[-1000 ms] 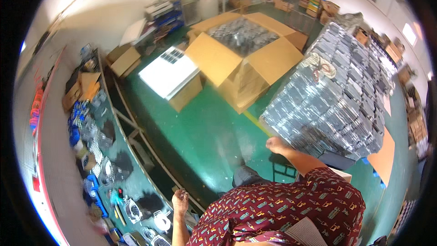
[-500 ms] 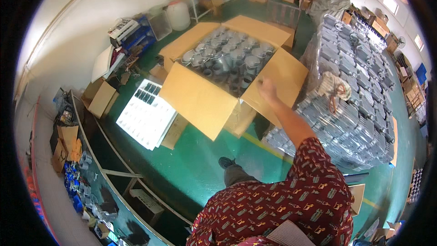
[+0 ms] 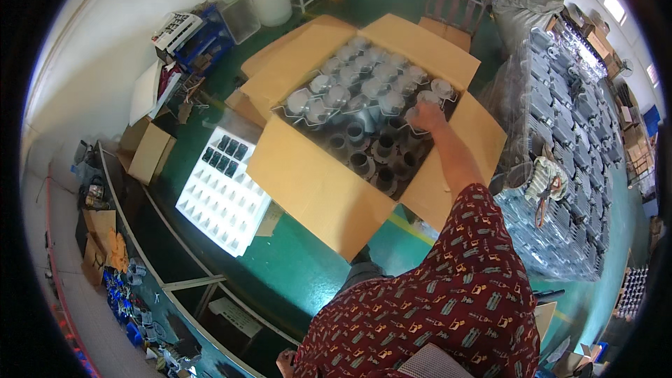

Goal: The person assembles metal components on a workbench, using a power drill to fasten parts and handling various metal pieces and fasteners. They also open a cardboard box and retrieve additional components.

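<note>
My right hand [image 3: 425, 116] reaches into a large open cardboard box [image 3: 322, 185], near its right side. Its fingers are curled down over a grey round-topped part [image 3: 429, 97] and closed on its edge. Rows of similar grey parts [image 3: 374, 88] with wire brackets fill the back of the box. Toward the front, several dark tube-shaped pieces [image 3: 360, 163] stand with open ends up. Only a bit of my left hand [image 3: 285, 362] shows, low beside my patterned shirt; its fingers are mostly hidden.
White foam trays [image 3: 217, 220], with several black pieces in one corner, lie left of the box. A wrapped stack of grey finned castings [image 3: 560, 147] stands at the right. A metal-framed bench [image 3: 189, 283] runs along the lower left. A trolley [image 3: 455, 10] is behind the box.
My right hand has gone from above the box's right flap onto a grey part inside. The box now looks nearer, and my left hand has come into view at the lower edge.
</note>
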Available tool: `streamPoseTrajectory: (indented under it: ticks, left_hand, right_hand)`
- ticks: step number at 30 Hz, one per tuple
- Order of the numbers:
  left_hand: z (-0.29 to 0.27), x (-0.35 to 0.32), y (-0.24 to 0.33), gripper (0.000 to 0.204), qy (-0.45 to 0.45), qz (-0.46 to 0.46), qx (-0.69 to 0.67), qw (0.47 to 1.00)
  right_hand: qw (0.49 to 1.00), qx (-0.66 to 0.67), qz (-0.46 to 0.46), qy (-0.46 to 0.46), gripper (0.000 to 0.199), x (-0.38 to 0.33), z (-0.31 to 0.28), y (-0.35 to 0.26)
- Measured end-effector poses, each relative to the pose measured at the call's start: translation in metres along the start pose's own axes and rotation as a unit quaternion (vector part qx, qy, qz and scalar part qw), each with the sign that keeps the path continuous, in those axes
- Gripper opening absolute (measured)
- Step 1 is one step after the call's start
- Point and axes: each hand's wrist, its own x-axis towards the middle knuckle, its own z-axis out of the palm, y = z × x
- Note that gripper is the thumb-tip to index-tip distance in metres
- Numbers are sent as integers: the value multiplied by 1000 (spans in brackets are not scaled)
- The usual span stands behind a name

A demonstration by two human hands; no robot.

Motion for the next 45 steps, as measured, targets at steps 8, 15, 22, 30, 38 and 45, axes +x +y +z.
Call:
streamPoseTrajectory:
  ticks: [8, 15, 22, 30, 38, 45]
  left_hand:
    - [27, 26, 28, 27, 0, -64, -59, 996]
    - [17, 33, 8, 29, 16, -116, -147, 982]
    - [-15, -30, 14, 22, -102, 123, -267, 950]
    - [-28, -53, 68, 37, 96, 107, 151, 978]
    - [-35, -98, 102, 38, 165, 248, -14, 954]
    - [-75, -181, 97, 46, 223, 369, -185, 883]
  right_hand:
    - [973, 227, 41, -24, 56, 13, -40, 29]
    - [962, 263, 38, 67, 50, 25, -76, 29]
    - [959, 197, -195, 56, 52, 18, -82, -60]
    - [954, 161, -249, 43, 42, 36, -107, -23]
    - [850, 179, -472, -150, 47, -183, -139, -339]
    - [548, 166, -751, -331, 47, -456, -34, -511]
